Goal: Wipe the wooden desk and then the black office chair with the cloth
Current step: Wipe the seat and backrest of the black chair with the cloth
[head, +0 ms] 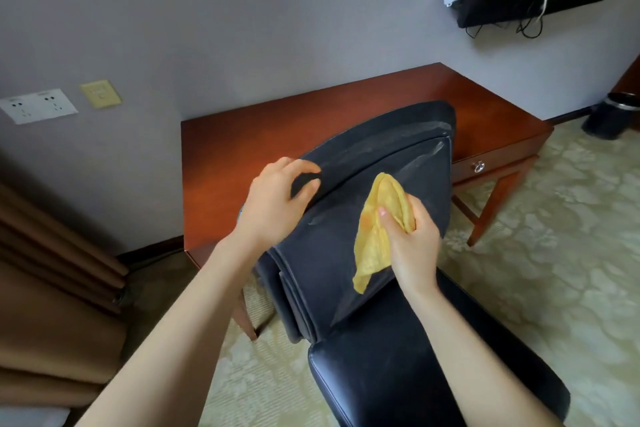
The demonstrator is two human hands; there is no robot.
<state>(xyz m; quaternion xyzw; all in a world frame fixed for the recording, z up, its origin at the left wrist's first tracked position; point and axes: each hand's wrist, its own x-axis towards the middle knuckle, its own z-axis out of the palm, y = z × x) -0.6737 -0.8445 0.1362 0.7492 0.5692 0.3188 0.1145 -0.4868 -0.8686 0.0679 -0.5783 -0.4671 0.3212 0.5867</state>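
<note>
The yellow cloth (375,236) lies flat against the backrest of the black chair (363,156), on the side that faces the seat (415,374), about in the middle. One corner of it hangs down toward the seat. The right hand (414,246) holds the cloth. Its fingers (417,208) are curled around the right edge and the thumb presses on the front, so most of the cloth spreads to the left of the fingers.

The left hand (273,208) is at the upper left edge of the backrest. Its fingers (304,168) are bent over this edge and grip it. Pale streaks show on the backrest above the cloth.

Just behind the chair stands the wooden bench (249,149), against the grey wall (242,28). Far to the right of the chair a dark bin (609,118) stands on the patterned carpet (554,253). To the left of the chair hangs a brown curtain (52,288).
</note>
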